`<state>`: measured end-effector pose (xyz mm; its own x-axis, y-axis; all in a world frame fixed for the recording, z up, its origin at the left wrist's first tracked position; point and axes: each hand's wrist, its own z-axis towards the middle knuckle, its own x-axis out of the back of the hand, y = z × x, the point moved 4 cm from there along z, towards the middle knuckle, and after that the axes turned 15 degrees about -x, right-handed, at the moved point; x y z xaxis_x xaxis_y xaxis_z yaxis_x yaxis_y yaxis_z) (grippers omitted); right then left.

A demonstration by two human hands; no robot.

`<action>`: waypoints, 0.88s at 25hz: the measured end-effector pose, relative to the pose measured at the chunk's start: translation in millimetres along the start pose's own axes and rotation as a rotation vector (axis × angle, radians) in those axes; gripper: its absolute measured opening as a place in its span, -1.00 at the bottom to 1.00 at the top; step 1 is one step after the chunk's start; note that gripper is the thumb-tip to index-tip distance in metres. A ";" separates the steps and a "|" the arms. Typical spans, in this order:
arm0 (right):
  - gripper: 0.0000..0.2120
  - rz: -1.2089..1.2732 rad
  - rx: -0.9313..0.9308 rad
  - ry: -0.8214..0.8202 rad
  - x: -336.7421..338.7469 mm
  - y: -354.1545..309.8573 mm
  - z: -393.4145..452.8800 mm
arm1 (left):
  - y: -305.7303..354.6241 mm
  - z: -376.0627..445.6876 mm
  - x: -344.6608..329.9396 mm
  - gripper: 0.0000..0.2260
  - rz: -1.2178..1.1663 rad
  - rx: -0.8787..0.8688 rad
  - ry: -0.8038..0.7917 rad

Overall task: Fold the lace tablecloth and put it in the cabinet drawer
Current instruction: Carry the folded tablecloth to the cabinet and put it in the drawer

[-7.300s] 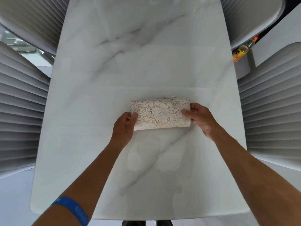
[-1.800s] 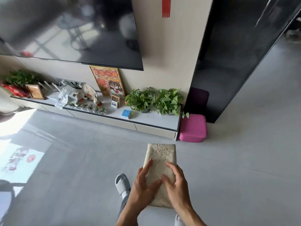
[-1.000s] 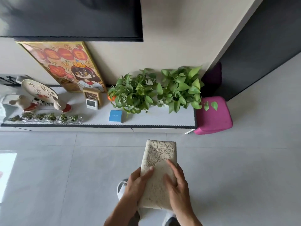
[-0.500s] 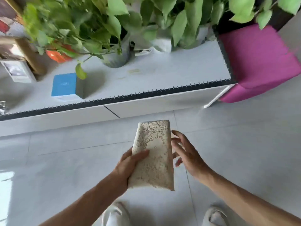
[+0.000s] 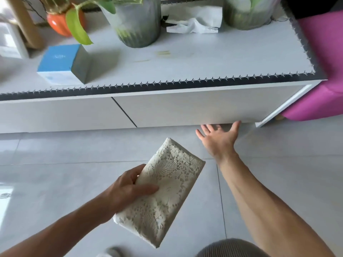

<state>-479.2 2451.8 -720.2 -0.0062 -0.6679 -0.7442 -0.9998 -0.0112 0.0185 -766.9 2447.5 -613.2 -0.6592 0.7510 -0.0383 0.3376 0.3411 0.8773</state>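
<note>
Currently, my left hand (image 5: 128, 190) grips the folded lace tablecloth (image 5: 163, 190) at its left edge, thumb on top and fingers underneath, holding it tilted above the floor tiles (image 5: 55, 173). My right hand (image 5: 219, 140) is open, palm up, fingers spread, with the fingertips at the lower edge of the right cabinet drawer (image 5: 194, 106); whether they touch it I cannot tell. The drawer front sits flush and closed. On the counter (image 5: 185, 60) above stand a blue box (image 5: 61, 64), an orange pot (image 5: 59, 21), two grey planters (image 5: 137, 21), and a crumpled white tissue (image 5: 194, 23). A magenta stool (image 5: 319, 71) sits just beside the cabinet's right end.
</note>
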 end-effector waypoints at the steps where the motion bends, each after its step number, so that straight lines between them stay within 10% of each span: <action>1: -0.06 -0.002 0.011 0.030 -2.5 0.0 1.1 | 1.0 -5.2 -1.3 -0.69 0.026 -0.004 -0.004; 9: -0.27 -0.457 0.004 0.367 18.9 24.5 -66.5 | 58.4 -14.1 -3.1 -0.68 0.093 -0.288 -0.158; 12: -0.86 -1.162 0.664 0.616 14.0 8.5 -147.3 | 109.1 -5.1 6.7 -0.59 0.088 -0.348 -0.226; 15: -0.84 -1.683 1.446 0.376 -54.7 -10.6 -201.7 | 154.3 11.6 4.0 -0.62 0.154 -0.390 -0.338; 18: -0.65 -2.297 1.161 0.601 -103.2 -26.1 -192.3 | 184.4 28.8 -5.8 -0.65 0.289 -0.389 -0.405; 22: -0.60 -2.283 1.031 0.677 -89.5 -29.5 -201.0 | 206.8 48.1 -14.2 -0.63 0.347 -0.316 -0.511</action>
<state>-445.0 2362.4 -520.0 0.2849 -0.2056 0.9363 0.7284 -0.5885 -0.3509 -655.5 2534.6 -454.2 -0.1230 0.9855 0.1171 0.2089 -0.0896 0.9738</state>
